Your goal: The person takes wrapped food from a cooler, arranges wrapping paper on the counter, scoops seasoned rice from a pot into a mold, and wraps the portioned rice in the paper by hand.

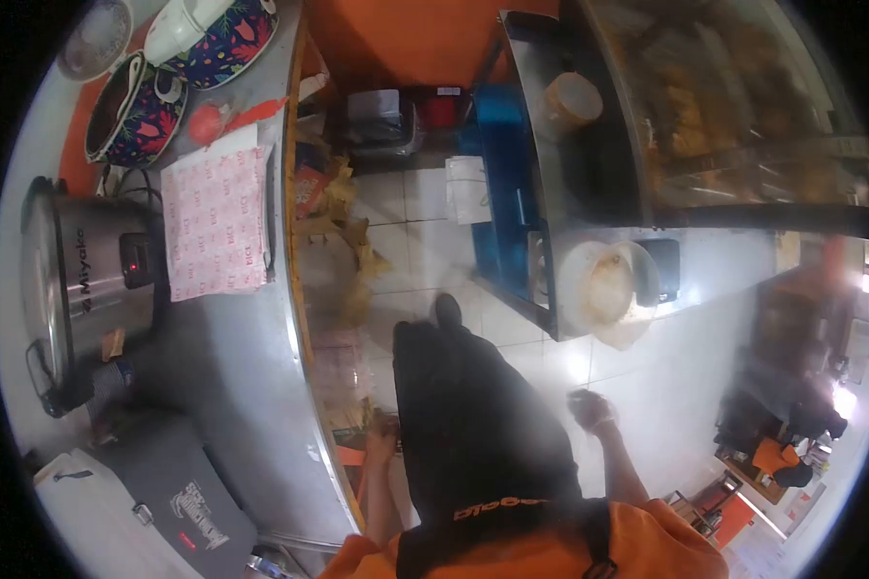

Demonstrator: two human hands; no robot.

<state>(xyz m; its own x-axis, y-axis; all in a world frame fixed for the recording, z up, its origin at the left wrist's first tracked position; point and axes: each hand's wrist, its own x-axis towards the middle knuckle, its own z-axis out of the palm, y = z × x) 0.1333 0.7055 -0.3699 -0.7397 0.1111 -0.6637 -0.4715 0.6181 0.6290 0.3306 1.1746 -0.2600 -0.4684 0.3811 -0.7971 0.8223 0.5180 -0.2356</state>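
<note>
Tiled floor [410, 256] below two hands [384, 434] [594, 413], apart.

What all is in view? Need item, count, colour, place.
Counter: one, silver-grey, left
Miyako cooker: one, silver, left on counter
Printed sheets: one stack, pink and white, on counter
Floral containers: two, dark blue with red, upper left
Round tub: one, pale, top left corner
Case: one, dark grey, lower left
Display case: one, dark-framed, upper right
Round container: one, tan, beside display case
Round translucent vessels: count unclear, whitish, right of centre
Panel: one, blue, centre right
Wall: one, orange, top
Floor tiles: many, white, centre
Background items: too blurred to count, lower right
Apron: one, black, on person
Left hand: one, beside counter
Right hand: one, above floor
</note>
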